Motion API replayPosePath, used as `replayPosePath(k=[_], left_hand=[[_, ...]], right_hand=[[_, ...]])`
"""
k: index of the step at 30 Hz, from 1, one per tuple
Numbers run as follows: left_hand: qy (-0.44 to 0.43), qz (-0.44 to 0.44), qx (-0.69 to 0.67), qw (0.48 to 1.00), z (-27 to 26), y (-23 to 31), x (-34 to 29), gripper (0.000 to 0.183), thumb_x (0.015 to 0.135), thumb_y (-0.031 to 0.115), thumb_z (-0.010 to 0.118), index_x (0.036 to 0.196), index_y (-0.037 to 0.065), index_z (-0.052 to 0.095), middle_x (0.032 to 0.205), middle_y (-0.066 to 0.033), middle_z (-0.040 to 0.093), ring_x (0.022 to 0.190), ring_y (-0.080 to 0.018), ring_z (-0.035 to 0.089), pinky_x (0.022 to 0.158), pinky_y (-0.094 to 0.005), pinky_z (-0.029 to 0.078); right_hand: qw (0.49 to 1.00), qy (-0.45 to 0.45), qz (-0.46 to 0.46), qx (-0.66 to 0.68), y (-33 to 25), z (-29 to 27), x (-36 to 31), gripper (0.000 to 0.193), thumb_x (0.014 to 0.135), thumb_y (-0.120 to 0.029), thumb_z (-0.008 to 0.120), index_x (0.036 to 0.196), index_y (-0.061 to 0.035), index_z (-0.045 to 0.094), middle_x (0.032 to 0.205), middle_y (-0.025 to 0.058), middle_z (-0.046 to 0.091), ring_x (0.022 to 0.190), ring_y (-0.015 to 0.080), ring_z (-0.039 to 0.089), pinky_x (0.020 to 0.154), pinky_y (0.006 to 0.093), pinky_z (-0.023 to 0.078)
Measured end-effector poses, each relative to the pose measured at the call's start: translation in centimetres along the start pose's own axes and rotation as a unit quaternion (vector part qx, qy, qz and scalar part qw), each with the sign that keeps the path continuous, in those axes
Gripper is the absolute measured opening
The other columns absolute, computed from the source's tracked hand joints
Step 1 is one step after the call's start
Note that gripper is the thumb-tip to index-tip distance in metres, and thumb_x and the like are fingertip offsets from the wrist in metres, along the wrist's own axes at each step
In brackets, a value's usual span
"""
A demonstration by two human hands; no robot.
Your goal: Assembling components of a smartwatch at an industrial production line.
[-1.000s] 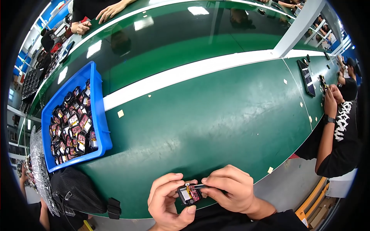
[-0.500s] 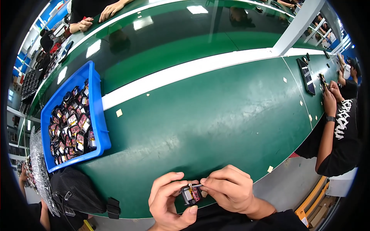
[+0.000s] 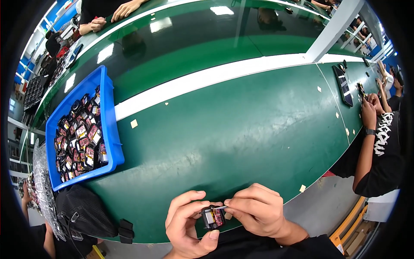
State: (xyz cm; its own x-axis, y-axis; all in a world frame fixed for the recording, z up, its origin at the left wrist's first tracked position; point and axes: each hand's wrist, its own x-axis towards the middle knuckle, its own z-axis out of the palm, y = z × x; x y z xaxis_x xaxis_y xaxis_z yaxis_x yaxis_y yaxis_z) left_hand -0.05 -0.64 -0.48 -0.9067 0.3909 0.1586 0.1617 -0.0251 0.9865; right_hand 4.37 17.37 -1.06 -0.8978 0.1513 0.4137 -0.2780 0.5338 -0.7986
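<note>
Near the table's front edge, my left hand (image 3: 188, 222) is closed around the sides of a small open black device (image 3: 213, 218). Inside its casing I see a silvery-white block, a strip of yellow and a reddish circuit board. My right hand (image 3: 258, 211) pinches a thin metal tool (image 3: 220, 207), its tip at the top edge of the device. The tool's exact kind is too small to make out, and my fingers hide its rear part. The fingertips of both hands almost meet above the casing.
A blue bin (image 3: 113, 142) full of similar devices stands at the left. Beside it lie a black mesh bag (image 3: 84, 211) and clear plastic wrap (image 3: 43, 190). Small paper bits (image 3: 134, 124) dot the green table (image 3: 207, 129). Co-workers sit right and across; a grey post (image 3: 334, 32) rises behind.
My hands have barely moved. The device is tilted slightly differently, and the metal tool's tip has shifted a little along its upper edge.
</note>
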Motion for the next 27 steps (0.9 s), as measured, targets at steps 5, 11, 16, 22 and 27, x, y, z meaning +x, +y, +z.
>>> replayPosePath(k=[5, 11, 16, 22, 27], left_hand=[[-0.001, -0.015, -0.01, 1.0, -0.06, 0.13, 0.26, 0.055, 0.087, 0.03, 0.074, 0.119, -0.012, 0.057, 0.131, -0.0211, 0.051, 0.094, -0.0199, 0.064, 0.078, -0.0284, 0.053], [0.0, -0.011, -0.003, 1.0, -0.03, 0.21, 0.18, 0.055, 0.088, 0.032, 0.073, 0.118, -0.012, 0.058, 0.131, -0.0205, 0.052, 0.094, -0.0194, 0.063, 0.078, -0.0279, 0.052], [0.004, -0.016, 0.001, 1.0, -0.03, 0.3, 0.07, 0.055, 0.088, 0.033, 0.072, 0.117, -0.012, 0.059, 0.131, -0.0202, 0.051, 0.094, -0.0191, 0.063, 0.078, -0.028, 0.052], [-0.01, -0.022, 0.002, 1.0, -0.18, 0.27, 0.14, 0.055, 0.089, 0.032, 0.072, 0.118, -0.012, 0.059, 0.132, -0.0205, 0.051, 0.096, -0.0192, 0.062, 0.08, -0.0287, 0.052], [-0.004, -0.028, -0.021, 0.999, -0.12, 0.29, 0.11, 0.054, 0.089, 0.032, 0.071, 0.118, -0.013, 0.058, 0.133, -0.021, 0.05, 0.098, -0.0211, 0.063, 0.082, -0.0296, 0.053]], right_hand=[[1.0, -0.006, 0.004, -0.022, -0.22, -0.02, 0.12, 0.024, 0.069, 0.002, 0.083, 0.09, -0.0033, 0.074, 0.081, 0.0044, 0.068, 0.061, 0.0174, 0.062, 0.053, 0.0277, 0.049], [1.0, -0.011, -0.001, -0.023, -0.1, -0.09, -0.19, 0.026, 0.068, 0.002, 0.082, 0.091, -0.0039, 0.073, 0.082, 0.0039, 0.067, 0.061, 0.0175, 0.062, 0.053, 0.0278, 0.049], [0.999, -0.011, -0.005, -0.033, -0.08, 0.07, -0.19, 0.026, 0.068, 0.002, 0.082, 0.091, -0.0046, 0.073, 0.082, 0.0038, 0.067, 0.061, 0.0176, 0.061, 0.052, 0.0275, 0.048], [0.999, -0.008, -0.007, -0.044, -0.08, 0.09, -0.2, 0.028, 0.066, 0.002, 0.083, 0.091, -0.0052, 0.073, 0.081, 0.0036, 0.067, 0.06, 0.0176, 0.06, 0.051, 0.0278, 0.046], [0.999, -0.012, -0.01, -0.05, -0.04, -0.03, -0.21, 0.027, 0.067, 0.002, 0.082, 0.092, -0.0047, 0.073, 0.08, 0.0035, 0.067, 0.059, 0.0173, 0.06, 0.051, 0.0275, 0.047]])
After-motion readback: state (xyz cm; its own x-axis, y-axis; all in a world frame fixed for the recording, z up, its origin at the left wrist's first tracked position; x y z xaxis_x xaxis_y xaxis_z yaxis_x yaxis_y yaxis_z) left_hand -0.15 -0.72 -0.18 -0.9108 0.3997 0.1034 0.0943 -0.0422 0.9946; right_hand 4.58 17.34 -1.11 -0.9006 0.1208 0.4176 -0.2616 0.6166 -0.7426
